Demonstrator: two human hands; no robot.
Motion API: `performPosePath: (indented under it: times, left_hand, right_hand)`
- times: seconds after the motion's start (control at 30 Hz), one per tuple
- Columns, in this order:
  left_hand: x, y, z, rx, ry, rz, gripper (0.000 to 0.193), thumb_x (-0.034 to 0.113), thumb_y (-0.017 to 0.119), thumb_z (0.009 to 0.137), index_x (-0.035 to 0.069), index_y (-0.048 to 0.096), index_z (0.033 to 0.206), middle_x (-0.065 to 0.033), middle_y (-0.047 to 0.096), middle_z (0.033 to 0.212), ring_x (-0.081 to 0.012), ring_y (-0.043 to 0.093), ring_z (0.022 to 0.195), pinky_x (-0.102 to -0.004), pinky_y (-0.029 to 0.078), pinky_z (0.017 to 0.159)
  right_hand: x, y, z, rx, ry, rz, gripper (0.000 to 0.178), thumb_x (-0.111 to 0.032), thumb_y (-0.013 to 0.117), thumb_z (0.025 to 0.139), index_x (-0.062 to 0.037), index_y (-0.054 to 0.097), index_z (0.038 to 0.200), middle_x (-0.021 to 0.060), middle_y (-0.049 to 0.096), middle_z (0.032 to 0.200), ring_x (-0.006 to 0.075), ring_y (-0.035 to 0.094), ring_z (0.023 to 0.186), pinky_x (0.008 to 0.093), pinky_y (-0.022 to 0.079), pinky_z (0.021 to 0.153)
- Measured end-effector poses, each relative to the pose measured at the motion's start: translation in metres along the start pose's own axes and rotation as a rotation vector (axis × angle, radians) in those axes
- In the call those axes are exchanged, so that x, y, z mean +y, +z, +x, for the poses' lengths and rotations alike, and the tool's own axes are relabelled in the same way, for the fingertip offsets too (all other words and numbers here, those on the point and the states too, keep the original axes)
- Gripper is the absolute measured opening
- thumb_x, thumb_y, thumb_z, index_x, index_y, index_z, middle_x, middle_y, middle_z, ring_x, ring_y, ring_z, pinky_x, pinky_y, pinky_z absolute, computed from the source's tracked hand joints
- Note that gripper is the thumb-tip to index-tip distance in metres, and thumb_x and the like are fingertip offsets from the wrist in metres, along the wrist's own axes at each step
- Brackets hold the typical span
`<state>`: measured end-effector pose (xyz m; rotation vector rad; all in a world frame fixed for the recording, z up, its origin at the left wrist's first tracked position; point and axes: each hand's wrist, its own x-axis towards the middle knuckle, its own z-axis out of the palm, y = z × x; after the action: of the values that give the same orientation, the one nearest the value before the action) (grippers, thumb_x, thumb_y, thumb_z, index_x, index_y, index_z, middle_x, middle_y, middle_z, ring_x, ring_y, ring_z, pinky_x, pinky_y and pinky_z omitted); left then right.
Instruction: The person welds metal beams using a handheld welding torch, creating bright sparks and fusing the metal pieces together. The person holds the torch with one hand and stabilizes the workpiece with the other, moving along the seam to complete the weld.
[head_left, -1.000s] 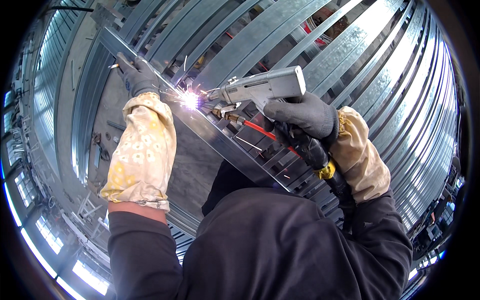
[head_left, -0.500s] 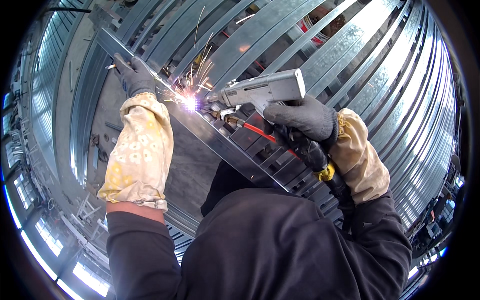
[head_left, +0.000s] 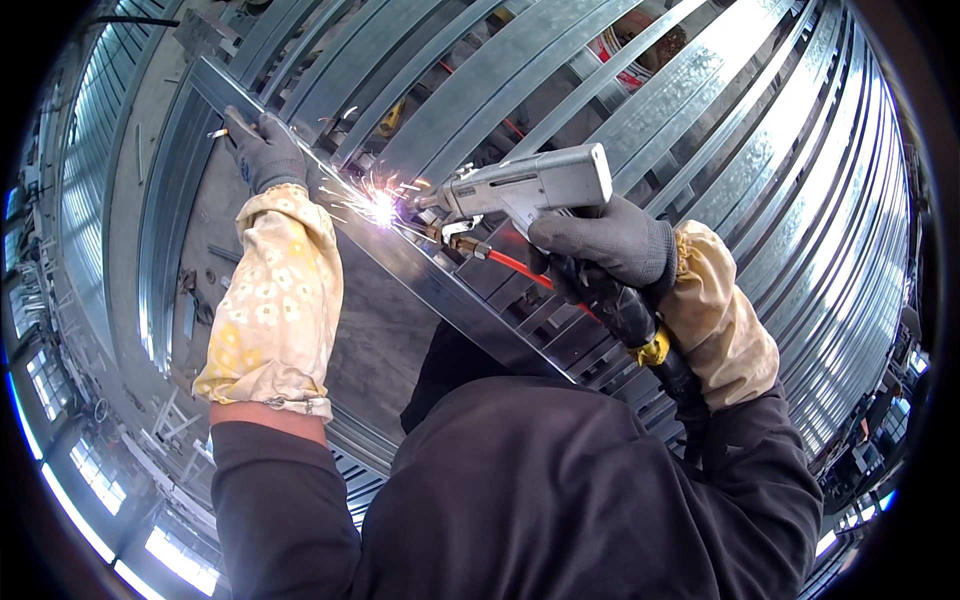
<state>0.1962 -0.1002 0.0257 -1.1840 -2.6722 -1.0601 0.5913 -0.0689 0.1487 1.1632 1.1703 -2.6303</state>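
Observation:
My right hand (head_left: 610, 242), in a dark grey glove, is wrapped round the handle of a silver handheld welding torch (head_left: 530, 183). The torch's nozzle points left at a bright arc throwing sparks on the long steel beam (head_left: 440, 292). A red hose (head_left: 520, 266) with brass fittings and a thick black cable (head_left: 615, 300) run from the torch. Further up the same beam, my left hand (head_left: 268, 152), gloved too, is curled over its edge. A white stick with an orange end, like a cigarette (head_left: 217, 134), pokes out between its fingers, whose tips are partly hidden.
Many parallel galvanised steel bars (head_left: 500, 85) meet the beam on its far side and stretch right. Through their gaps show a red-and-white container (head_left: 622, 60) and a yellow object (head_left: 392, 118). More steel profiles (head_left: 165, 220) stand at the left, above the grey floor (head_left: 370, 330).
The torch and the arc have shifted very slightly to the right. The sparks now fly lower and shorter. My left forearm has moved slightly left; the hand stays on the beam.

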Motion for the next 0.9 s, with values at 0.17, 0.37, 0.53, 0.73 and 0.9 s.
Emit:
performPosePath:
  times: [0.17, 0.37, 0.53, 0.73, 0.9]
  left_hand:
    - [0.005, 0.001, -0.001, -0.013, -0.041, -0.019, 0.059, 0.022, 0.048, 0.094, -0.003, 0.029, 0.144, -0.0296, 0.037, 0.138, -0.0364, 0.055, 0.113, -0.0388, 0.045, 0.096]
    - [0.003, 0.003, -0.002, 0.000, -0.028, -0.046, 0.059, 0.022, 0.048, 0.094, -0.003, 0.028, 0.144, -0.0286, 0.037, 0.139, -0.0362, 0.054, 0.116, -0.0386, 0.046, 0.097]
    - [-0.012, 0.010, 0.003, 0.049, 0.012, -0.036, 0.059, 0.021, 0.047, 0.094, -0.003, 0.028, 0.144, -0.0278, 0.037, 0.140, -0.0362, 0.053, 0.118, -0.0384, 0.045, 0.098]
    - [-0.009, 0.006, 0.003, 0.037, 0.035, -0.070, 0.059, 0.022, 0.048, 0.094, -0.003, 0.029, 0.144, -0.0286, 0.037, 0.139, -0.0362, 0.053, 0.118, -0.0387, 0.045, 0.098]
    - [-0.001, 0.004, 0.000, 0.000, -0.030, -0.030, 0.059, 0.022, 0.048, 0.094, -0.004, 0.029, 0.144, -0.0294, 0.035, 0.140, -0.0377, 0.051, 0.119, -0.0390, 0.044, 0.100]
  right_hand:
    - [-0.001, 0.001, -0.003, 0.024, 0.007, -0.029, 0.037, -0.027, 0.063, 0.092, 0.0015, 0.058, 0.115, 0.0065, 0.064, 0.078, 0.0076, 0.059, 0.058, 0.0229, 0.048, 0.048]
    - [0.006, -0.002, -0.005, 0.029, 0.014, -0.013, 0.038, -0.027, 0.063, 0.092, 0.0010, 0.057, 0.117, 0.0067, 0.064, 0.078, 0.0077, 0.059, 0.057, 0.0228, 0.048, 0.047]
    - [0.006, 0.000, -0.008, 0.019, 0.036, 0.039, 0.037, -0.027, 0.064, 0.091, 0.0013, 0.057, 0.114, 0.0068, 0.064, 0.075, 0.0082, 0.059, 0.054, 0.0228, 0.048, 0.046]
    - [-0.001, 0.005, -0.015, 0.088, 0.097, -0.053, 0.033, -0.033, 0.067, 0.087, -0.0009, 0.065, 0.090, 0.0069, 0.064, 0.065, 0.0112, 0.061, 0.050, 0.0220, 0.045, 0.045]
    - [0.002, 0.005, -0.017, 0.117, 0.115, -0.042, 0.032, -0.033, 0.067, 0.086, -0.0011, 0.065, 0.088, 0.0067, 0.063, 0.062, 0.0115, 0.061, 0.050, 0.0222, 0.045, 0.045]
